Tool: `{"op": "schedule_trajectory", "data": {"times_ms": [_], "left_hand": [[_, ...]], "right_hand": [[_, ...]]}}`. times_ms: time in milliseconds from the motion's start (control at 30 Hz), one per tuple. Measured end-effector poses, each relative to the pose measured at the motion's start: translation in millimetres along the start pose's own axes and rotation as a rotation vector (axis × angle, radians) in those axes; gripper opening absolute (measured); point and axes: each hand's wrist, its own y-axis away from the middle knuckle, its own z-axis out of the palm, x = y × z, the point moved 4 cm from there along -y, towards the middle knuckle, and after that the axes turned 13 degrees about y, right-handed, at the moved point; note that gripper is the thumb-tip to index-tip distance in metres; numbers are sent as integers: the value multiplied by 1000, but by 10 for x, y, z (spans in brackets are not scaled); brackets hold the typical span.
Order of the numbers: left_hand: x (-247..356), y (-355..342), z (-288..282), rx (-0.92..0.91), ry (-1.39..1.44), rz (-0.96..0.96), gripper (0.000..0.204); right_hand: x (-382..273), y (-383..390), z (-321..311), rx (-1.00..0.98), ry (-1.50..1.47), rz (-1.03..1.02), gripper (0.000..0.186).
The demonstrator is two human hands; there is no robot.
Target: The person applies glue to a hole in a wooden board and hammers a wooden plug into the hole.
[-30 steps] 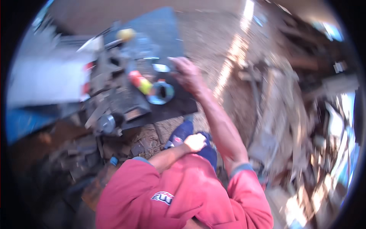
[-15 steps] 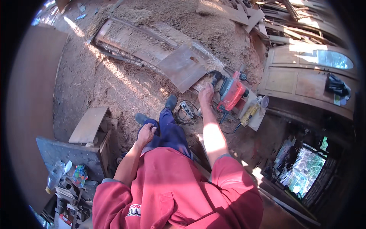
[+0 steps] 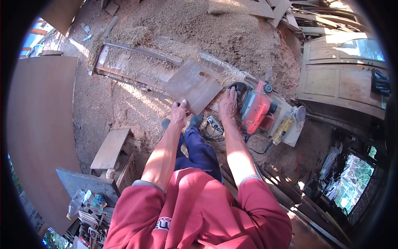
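Observation:
A flat brown wooden board [image 3: 192, 85] lies tilted across a long, dusty wooden panel [image 3: 137, 68] on the ground. My left hand [image 3: 179, 113] is closed on the board's near edge, its thumb on top. To the right, a red power planer [image 3: 258, 108] with a curved black handle [image 3: 239, 88] rests at the end of the panel. My right hand [image 3: 228, 104] is beside this handle, back upward and fingers stretched forward. It seems to touch the handle, but its fingertips are partly hidden.
A yellow power tool [image 3: 284, 128] lies right of the planer. A power strip [image 3: 214, 123] with cables sits near my feet. Sawdust [image 3: 199, 25] covers the ground ahead. Wooden doors [image 3: 331, 81] lie at right; a large sheet [image 3: 43, 124] and a small bench [image 3: 110, 149] stand at left.
My left hand has moved from near my thigh forward to the board's near edge and taken hold of it. My right hand stays beside the planer's handle. The view has shifted slightly.

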Motion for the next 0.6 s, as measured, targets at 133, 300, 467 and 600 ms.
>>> {"op": "schedule_trajectory", "data": {"times_ms": [133, 300, 467, 600], "left_hand": [[-14, 220, -209, -112, 116, 9, 28], [169, 449, -823, -147, 63, 0, 27], [290, 454, -1248, -207, 55, -12, 27], [328, 437, -1347, -169, 74, 17, 25]], "right_hand": [[194, 73, 28, 5, -104, 94, 42], [-60, -109, -104, 227, -81, -181, 44], [-174, -360, 12, -60, 179, -204, 54], [-277, -125, 116, -27, 122, -155, 56]]}}
